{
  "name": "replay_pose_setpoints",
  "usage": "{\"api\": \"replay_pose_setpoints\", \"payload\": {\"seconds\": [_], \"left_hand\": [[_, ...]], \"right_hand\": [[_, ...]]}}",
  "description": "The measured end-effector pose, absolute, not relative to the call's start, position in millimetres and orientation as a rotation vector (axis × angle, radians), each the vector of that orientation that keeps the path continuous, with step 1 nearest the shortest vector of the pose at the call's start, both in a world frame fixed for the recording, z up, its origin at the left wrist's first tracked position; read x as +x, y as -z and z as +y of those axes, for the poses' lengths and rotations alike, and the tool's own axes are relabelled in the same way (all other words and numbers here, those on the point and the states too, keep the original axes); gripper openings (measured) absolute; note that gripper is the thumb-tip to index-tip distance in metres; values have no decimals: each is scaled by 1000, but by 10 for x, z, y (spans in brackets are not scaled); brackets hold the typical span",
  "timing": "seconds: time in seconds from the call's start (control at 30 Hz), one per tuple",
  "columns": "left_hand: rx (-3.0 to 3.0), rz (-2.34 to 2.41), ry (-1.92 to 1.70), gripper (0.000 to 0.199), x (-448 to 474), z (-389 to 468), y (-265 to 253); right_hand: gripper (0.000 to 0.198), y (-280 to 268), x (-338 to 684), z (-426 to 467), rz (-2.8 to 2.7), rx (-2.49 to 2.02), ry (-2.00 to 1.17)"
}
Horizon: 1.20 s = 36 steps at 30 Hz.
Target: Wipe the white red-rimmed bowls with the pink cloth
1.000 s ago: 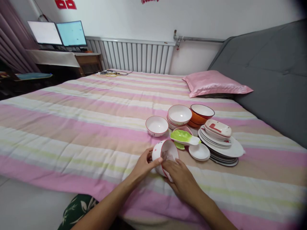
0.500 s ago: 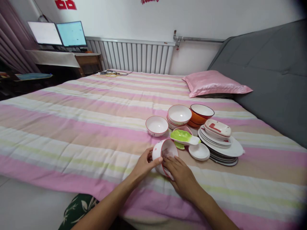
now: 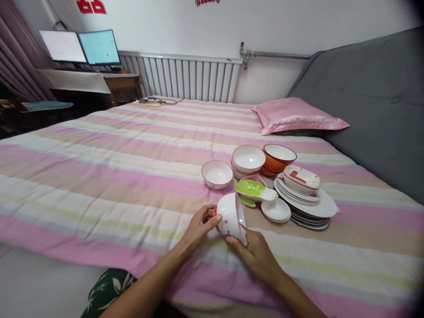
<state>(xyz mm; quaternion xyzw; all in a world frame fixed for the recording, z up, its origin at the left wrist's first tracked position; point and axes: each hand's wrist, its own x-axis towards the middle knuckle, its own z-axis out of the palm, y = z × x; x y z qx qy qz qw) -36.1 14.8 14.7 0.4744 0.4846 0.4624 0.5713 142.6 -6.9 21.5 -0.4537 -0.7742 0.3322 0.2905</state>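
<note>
Both hands hold a white bowl (image 3: 228, 216) with a red rim and small red marks, tilted on its side with its mouth to the right. My left hand (image 3: 202, 225) grips it by the red-edged base. My right hand (image 3: 253, 251) is closed on the lower rim, thumb outside and the fingers partly hidden inside. Just beyond it lies a green and white leaf-shaped dish (image 3: 253, 188), with a small white dish (image 3: 276, 210) to its right. A single red-rimmed bowl (image 3: 217, 174) stands upright behind.
Red-rimmed bowls (image 3: 248, 158) and orange bowls (image 3: 279, 161) are stacked at the back. A plate stack (image 3: 327, 203) topped by a rectangular dish (image 3: 302, 176) stands right. A pink pillow (image 3: 298, 114) rests on the striped bedspread (image 3: 132, 176) by the grey headboard (image 3: 371, 97).
The bowl has turned in my hands, so more of its outside shows and its mouth faces further right. My right hand has moved from inside the bowl to its lower rim.
</note>
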Motion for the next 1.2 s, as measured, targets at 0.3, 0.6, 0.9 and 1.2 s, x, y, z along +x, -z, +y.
{"api": "replay_pose_setpoints", "payload": {"seconds": [0.3, 0.6, 0.9, 1.2], "left_hand": [[1155, 1106, -1022, 66, -379, 168, -157], [1125, 1055, -1049, 64, -375, 177, -145], [1115, 1084, -1040, 50, -353, 170, -198], [1115, 1199, -998, 45, -370, 175, -168]], "right_hand": [[27, -104, 1531, 28, -2418, -1082, -719], [27, -4, 1572, 117, -2521, -1041, -439], [44, -84, 1502, 29, -2197, -1299, -584], [20, -73, 1573, 106, -2453, -1101, -564]]}}
